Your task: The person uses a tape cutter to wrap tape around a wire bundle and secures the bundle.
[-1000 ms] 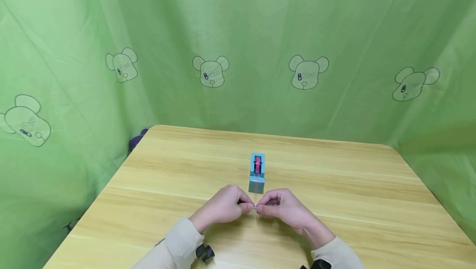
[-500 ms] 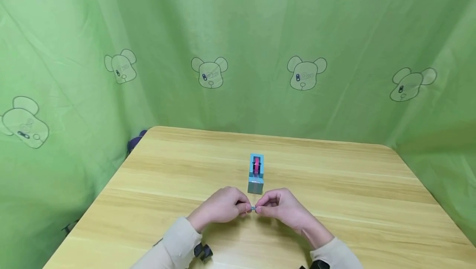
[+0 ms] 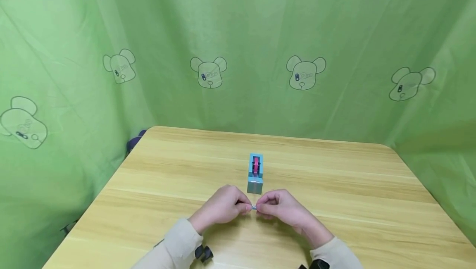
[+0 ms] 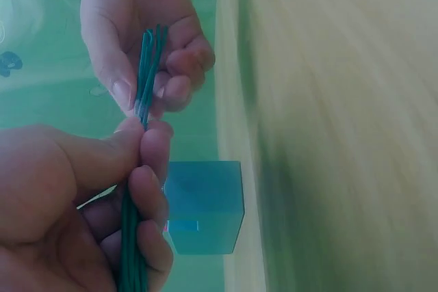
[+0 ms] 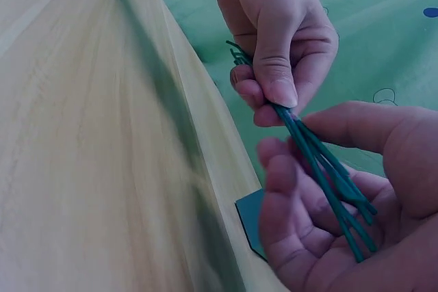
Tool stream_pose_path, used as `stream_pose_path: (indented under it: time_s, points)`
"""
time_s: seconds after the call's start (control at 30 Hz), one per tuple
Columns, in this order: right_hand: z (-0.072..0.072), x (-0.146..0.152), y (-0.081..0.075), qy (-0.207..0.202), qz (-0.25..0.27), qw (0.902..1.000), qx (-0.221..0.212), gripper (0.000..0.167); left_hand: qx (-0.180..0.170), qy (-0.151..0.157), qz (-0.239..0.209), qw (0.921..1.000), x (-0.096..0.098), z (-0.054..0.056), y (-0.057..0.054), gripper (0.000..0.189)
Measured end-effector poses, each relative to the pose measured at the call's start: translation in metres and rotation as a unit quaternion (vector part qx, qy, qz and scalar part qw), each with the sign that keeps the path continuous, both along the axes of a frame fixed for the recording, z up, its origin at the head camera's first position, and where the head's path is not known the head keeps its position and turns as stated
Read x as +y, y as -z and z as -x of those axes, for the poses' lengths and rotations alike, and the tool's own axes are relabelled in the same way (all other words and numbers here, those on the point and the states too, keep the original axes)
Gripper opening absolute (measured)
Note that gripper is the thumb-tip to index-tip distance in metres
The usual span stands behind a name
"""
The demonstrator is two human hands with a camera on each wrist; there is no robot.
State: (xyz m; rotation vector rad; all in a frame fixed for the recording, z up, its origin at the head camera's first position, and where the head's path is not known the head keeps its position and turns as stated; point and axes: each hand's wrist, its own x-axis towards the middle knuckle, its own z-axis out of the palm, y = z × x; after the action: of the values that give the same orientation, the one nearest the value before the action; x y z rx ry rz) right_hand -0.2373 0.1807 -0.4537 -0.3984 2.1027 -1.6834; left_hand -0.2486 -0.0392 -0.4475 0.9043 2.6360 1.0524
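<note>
Between my two hands lies a bundle of thin green wires (image 5: 318, 152), with a shiny clear band (image 4: 142, 109) round its middle. My left hand (image 3: 224, 205) grips the bundle, its thumb and index finger pinching close to the band while the other fingers curl round the length below. My right hand (image 3: 284, 209) pinches the bundle at the band from the other side, and the loose wire ends fan out over its palm in the right wrist view. Just beyond the hands stands a blue tape dispenser (image 3: 255, 186) with a pink core.
The wooden table (image 3: 178, 157) runs back to a green curtain (image 3: 253, 21) printed with bear heads. A dark purple object (image 3: 134, 141) shows past the table's left edge. Black straps with wrist cameras (image 3: 203, 253) sit at the sleeves.
Both hands stay together in front of the dispenser, their fingertips shifting slightly around the bundle. The visible bit of bundle between them shows a little differently. The head view has drifted slightly.
</note>
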Motion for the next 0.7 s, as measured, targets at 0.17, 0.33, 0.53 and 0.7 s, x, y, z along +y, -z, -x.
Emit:
stream_pose_path:
  time_s: [0.17,0.33,0.53,0.7]
  points:
    - [-0.0004,0.0006,-0.0010,-0.015,-0.003,0.9999,0.002,0.024,0.016,-0.005,0.008,0.9998,0.0010,-0.0013,-0.0018,0.010]
    - [-0.0014,0.0003,-0.0016,-0.006,-0.018,0.9995,0.026,0.019,0.028,-0.011,0.026,0.9992,0.0019,-0.0026,-0.0043,0.009]
    - [-0.0027,-0.0007,-0.0027,0.008,-0.031,0.9981,0.053,0.014,0.022,-0.013,0.031,0.9992,0.0024,-0.0028,-0.0054,0.010]
    - [-0.0039,-0.0017,-0.0023,0.016,-0.039,0.9972,0.062,0.011,0.015,-0.008,0.043,0.9989,0.0014,-0.0004,0.0000,0.021]
